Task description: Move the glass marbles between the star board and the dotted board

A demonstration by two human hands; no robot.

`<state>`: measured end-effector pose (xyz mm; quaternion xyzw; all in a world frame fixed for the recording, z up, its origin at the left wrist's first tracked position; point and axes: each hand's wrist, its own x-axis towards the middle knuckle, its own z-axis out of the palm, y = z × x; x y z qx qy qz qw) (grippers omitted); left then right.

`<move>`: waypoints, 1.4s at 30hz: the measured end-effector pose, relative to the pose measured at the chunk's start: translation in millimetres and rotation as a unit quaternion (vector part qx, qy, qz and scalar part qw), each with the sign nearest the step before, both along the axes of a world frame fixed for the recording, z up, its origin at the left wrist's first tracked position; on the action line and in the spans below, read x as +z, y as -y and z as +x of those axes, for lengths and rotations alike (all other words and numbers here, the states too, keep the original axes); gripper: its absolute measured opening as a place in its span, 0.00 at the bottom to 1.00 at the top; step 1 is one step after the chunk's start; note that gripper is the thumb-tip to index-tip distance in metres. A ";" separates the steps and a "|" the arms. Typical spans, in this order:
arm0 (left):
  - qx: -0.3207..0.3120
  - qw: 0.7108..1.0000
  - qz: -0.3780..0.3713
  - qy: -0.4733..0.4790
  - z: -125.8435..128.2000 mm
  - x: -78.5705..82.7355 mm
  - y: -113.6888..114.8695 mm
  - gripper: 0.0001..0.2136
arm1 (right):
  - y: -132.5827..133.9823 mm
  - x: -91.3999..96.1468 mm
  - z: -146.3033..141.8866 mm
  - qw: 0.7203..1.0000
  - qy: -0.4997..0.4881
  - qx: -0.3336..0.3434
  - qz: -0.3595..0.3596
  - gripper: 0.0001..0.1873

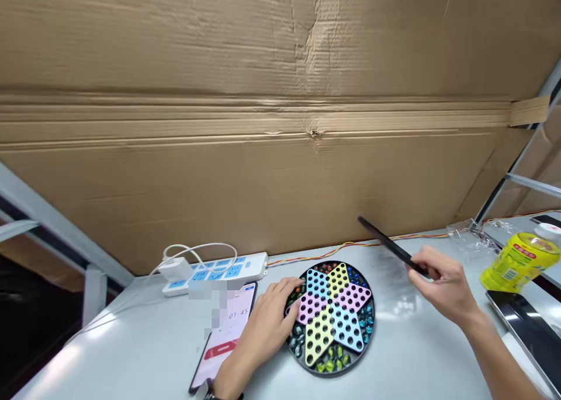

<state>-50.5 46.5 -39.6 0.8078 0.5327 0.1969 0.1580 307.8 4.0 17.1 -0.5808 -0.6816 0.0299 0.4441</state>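
A round black Chinese checkers board (329, 302) lies on the table with a star of pastel blue, yellow and pink points full of holes. Coloured glass marbles (333, 359) fill the pockets between the points. My left hand (274, 315) rests over the board's left rim, fingers and thumb stretched out and apart. To the right of the board, my right hand (442, 280) is raised above the table. Its fingers and thumb are closed on one end of a thin black flat piece (388, 242), seen edge-on and tilted, so its full outline is hidden.
Left of the board lie a phone (228, 336) with a timer on screen and a white power strip (219, 274) with a charger and cable. On the right are a yellow bottle (521, 260), a dark phone (526, 330) and clear plastic wrap (468, 236). Cardboard (263, 190) walls the back.
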 end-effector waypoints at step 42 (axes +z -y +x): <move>0.016 0.998 0.020 -0.061 2.4 6.1 2.3 0.16 | 9.6 -38.8 -75.5 0.920 0.231 0.216 -0.230 0.22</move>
